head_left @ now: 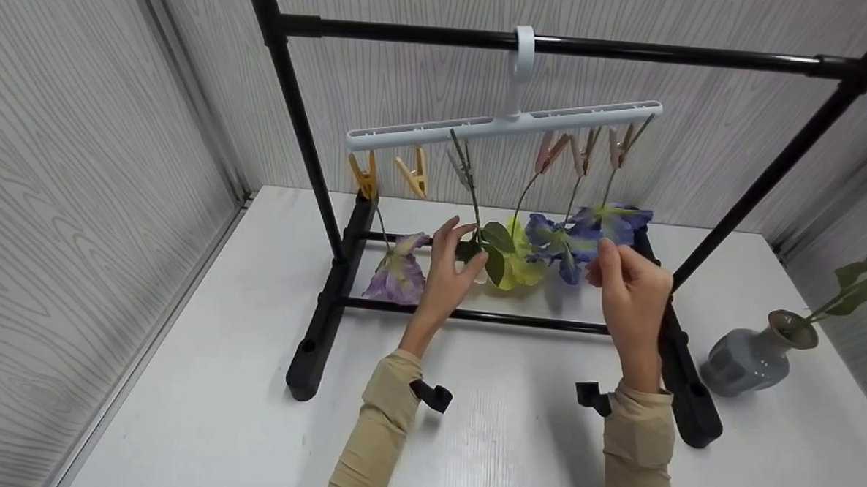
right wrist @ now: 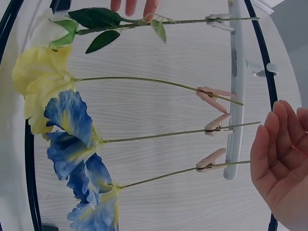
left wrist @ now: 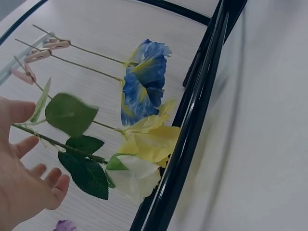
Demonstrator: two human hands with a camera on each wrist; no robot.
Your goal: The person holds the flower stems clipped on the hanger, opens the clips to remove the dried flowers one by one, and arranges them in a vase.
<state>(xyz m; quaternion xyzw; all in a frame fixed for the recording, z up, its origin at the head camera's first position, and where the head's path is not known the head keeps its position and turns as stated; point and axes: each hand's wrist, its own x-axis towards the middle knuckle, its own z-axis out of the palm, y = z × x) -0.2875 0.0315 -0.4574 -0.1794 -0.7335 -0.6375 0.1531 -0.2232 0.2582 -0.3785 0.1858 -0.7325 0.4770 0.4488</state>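
A white rose (left wrist: 137, 185) with green leaves (left wrist: 72, 114) hangs head down from a grey clothespin (head_left: 457, 168) on a white hanger (head_left: 585, 117). My left hand (head_left: 447, 270) is beside its stem, fingers spread and thumb apart; the fingertips are right at the stem and leaves. My right hand (head_left: 633, 289) is raised in front of the blue flowers (head_left: 561, 242), fingers loosely bent, holding nothing. A yellow flower (right wrist: 43, 79) hangs between the rose and the blue ones. At the left, a purple flower (head_left: 399, 275) hangs from an orange clothespin (head_left: 364, 174).
The hanger tilts on the top bar (head_left: 413, 34) of a black rack, whose lower bars (head_left: 532, 321) run behind the hands. A pale yellow clothespin (head_left: 413, 172) holds no flower. A grey-blue vase (head_left: 754, 360) with a leafy stem stands on the white table (head_left: 201, 380), right.
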